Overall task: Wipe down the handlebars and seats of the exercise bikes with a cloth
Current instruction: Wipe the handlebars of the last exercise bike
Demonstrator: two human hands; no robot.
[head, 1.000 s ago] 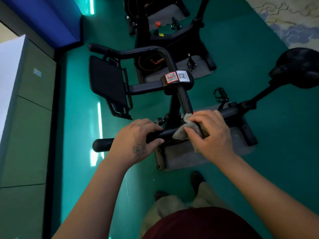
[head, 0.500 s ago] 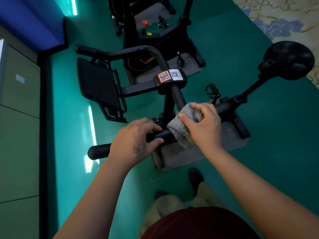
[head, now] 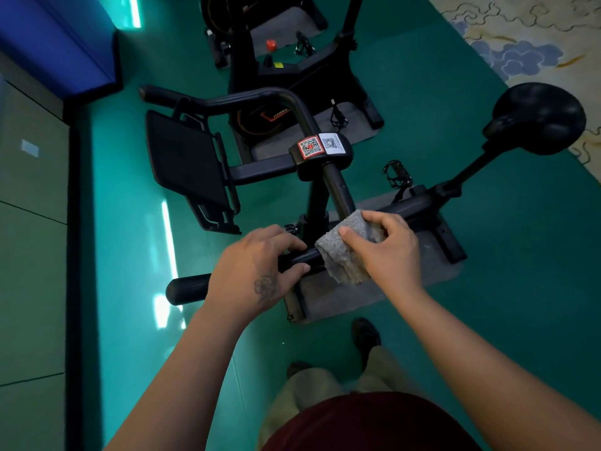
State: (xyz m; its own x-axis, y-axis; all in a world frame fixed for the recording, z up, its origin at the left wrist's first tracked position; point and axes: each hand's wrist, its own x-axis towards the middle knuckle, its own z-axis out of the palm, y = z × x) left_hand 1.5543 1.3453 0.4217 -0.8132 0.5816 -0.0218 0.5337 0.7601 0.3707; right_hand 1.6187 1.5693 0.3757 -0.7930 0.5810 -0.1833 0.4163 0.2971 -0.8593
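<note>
Grey, nubbly cloth (head: 344, 252) is wrapped over the near handlebar (head: 299, 257) at its bend, pinched there by the right hand (head: 387, 252) with thumb and fingers curled round it — likely so the fabric hugs the whole tube. At nine o'clock from it, the left hand (head: 257, 271) grips the same bar bare, probably to steady it. The seat (head: 540, 117) stands untouched at two o'clock, well apart — a second bike (head: 292, 76) waits at twelve o'clock.
</note>
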